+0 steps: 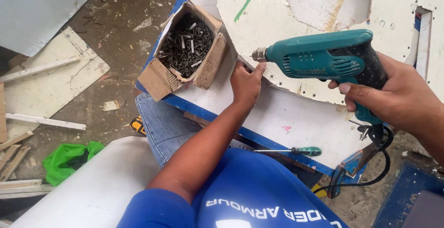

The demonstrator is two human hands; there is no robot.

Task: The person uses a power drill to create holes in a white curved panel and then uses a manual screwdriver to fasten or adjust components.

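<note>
Fingers of the right hand (402, 101) are wrapped tight round the grip of the drill (323, 59), forefinger lying along the trigger side; whether it is pressing cannot be told. The drill is held level in the air, chuck pointing at the edge of the white board (277, 20). The left hand (246, 83) rests on that same edge just below the chuck, fingers curled over and thumb out, pinching the board's rim or something small against it; which cannot be seen.

Left of the board, touching its corner, a torn cardboard box (185, 52) stands open, full of dark screws (187, 43). Below the board lies a blue-edged panel (277, 117), and on its near edge a green-handled screwdriver (296, 151). The drill's black cord (370, 177) loops down beyond that.

This looks like the lining-up step: tool aimed, board steadied, tip not yet touching. A clean next move would need the chuck brought square to the edge with the left fingers kept out of its line.
</note>
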